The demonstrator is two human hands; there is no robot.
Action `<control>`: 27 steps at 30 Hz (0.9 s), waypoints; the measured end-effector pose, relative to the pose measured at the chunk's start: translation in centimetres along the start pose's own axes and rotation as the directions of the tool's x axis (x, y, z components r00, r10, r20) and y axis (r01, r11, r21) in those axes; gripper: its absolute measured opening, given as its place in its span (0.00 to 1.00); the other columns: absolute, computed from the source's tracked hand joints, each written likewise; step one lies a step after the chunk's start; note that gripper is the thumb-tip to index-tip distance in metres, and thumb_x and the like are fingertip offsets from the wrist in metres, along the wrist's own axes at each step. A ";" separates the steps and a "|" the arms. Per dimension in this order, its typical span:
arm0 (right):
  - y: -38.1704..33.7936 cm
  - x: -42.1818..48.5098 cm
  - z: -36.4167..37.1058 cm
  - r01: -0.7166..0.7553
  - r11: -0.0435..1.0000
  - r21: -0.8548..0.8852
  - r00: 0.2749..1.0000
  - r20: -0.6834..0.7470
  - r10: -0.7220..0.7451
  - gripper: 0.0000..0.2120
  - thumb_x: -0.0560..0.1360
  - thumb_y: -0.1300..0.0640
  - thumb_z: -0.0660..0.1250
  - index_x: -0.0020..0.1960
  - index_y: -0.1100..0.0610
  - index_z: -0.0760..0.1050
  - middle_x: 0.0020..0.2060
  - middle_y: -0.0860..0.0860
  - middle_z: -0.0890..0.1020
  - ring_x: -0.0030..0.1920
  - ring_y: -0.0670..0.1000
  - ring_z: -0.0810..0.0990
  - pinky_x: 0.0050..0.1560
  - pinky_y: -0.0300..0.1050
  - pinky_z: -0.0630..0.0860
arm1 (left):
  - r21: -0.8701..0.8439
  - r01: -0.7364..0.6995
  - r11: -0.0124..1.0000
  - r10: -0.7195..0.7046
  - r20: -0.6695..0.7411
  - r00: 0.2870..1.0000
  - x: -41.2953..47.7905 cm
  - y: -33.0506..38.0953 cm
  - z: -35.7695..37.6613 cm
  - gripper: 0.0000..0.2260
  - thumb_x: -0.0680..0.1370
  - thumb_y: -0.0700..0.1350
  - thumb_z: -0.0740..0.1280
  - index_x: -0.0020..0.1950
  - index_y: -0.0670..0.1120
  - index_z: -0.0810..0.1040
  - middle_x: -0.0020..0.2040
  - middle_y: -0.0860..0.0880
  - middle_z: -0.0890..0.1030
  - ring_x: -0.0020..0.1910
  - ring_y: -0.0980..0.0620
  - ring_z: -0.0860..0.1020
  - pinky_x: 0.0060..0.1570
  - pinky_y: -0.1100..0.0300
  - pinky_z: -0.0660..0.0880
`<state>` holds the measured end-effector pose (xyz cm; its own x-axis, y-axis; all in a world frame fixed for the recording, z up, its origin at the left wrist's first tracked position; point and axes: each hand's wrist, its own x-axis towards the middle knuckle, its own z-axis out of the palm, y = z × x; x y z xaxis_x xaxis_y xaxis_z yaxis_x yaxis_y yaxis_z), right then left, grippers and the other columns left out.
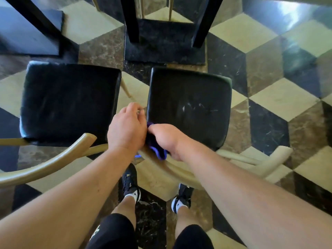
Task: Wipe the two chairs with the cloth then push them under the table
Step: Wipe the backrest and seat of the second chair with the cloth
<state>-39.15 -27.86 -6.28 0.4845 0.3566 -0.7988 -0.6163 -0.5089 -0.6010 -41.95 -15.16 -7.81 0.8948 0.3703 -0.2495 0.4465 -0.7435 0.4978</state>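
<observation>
Two chairs with black padded seats and curved beige backrests stand side by side below me: the left chair (70, 103) and the right chair (190, 105). My right hand (167, 139) is shut on a purple cloth (158, 151), pressing it at the near left corner of the right chair, where seat meets backrest. My left hand (126, 128) rests right beside it with curled fingers, in the gap between the two chairs; whether it grips the chair frame is hidden. The table's black legs and base plate (165, 49) stand just beyond the chairs.
A second dark table base (30, 35) sits at the far left. The floor is a cube pattern of cream, brown and black tiles (280, 97). My feet in dark shoes (130, 184) stand just behind the backrests. White scuff marks show on the right seat.
</observation>
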 end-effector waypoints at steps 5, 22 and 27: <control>3.7 -7.7 -3.3 0.131 0.863 -0.489 0.991 0.068 -0.112 0.13 0.80 0.50 0.60 0.41 0.55 0.76 0.37 0.52 0.80 0.42 0.56 0.77 0.42 0.50 0.66 | 0.485 -0.108 0.868 0.009 0.201 0.980 -0.3 1.7 -0.3 0.22 0.82 0.60 0.61 0.68 0.48 0.78 0.66 0.42 0.80 0.68 0.37 0.72 0.70 0.33 0.64; 13.4 -7.4 -20.4 -0.254 0.124 -0.959 0.943 -0.217 0.254 0.15 0.78 0.44 0.55 0.47 0.52 0.76 0.42 0.50 0.79 0.42 0.54 0.78 0.42 0.52 0.71 | 0.118 -0.457 0.882 0.066 0.928 0.367 -12.5 15.0 13.1 0.36 0.69 0.73 0.70 0.70 0.56 0.71 0.46 0.58 0.76 0.48 0.50 0.78 0.47 0.52 0.76; 15.1 -1.9 -20.0 -0.250 0.186 -0.950 0.900 -0.157 0.406 0.21 0.80 0.42 0.55 0.37 0.55 0.73 0.34 0.53 0.79 0.39 0.57 0.79 0.48 0.54 0.74 | 0.080 -0.414 0.907 0.088 0.925 0.370 -12.1 14.2 13.3 0.34 0.70 0.69 0.71 0.72 0.57 0.70 0.47 0.58 0.76 0.48 0.50 0.78 0.46 0.51 0.76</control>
<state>-36.96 -51.85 -13.25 0.2838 -0.0083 -0.9588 0.3541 -0.9284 0.1128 -46.48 -37.58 -8.76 0.3690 -0.4432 -0.8169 0.0346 -0.8718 0.4886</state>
